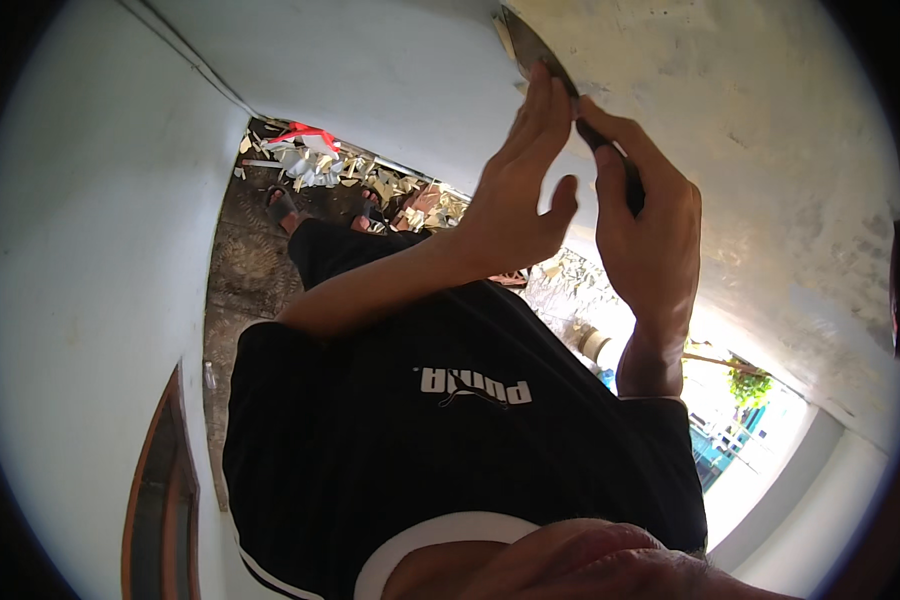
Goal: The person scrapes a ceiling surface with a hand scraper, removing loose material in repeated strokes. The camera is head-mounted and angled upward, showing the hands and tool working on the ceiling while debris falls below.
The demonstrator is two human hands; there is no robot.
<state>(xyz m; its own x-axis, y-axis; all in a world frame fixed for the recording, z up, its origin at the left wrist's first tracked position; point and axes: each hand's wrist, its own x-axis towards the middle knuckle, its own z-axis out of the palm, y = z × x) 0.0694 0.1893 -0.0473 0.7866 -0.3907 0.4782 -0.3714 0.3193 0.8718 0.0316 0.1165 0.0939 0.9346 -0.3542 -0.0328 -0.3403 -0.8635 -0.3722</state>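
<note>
My right hand (652, 225) is closed round the dark handle of a knife (542, 48), its blade pointing up and to the left. The blade lies against the wall, along the border between pale blue-white paint (400, 60) and a bare yellowish patch (730, 110). At the tip, a thin paint flake (507, 38) stands partly off the wall. My left hand (520, 190) has its fingers stretched out, their tips pressing on the flat of the blade, and its thumb apart from them.
Paint chips (385, 180) and a red scrap (310, 133) litter the floor along the wall's foot, near my sandalled feet (282, 207). Another wall (100, 200) with a brown-framed opening (162, 500) rises at the left. Bright outdoor space with a green plant (748, 385) shows at the right.
</note>
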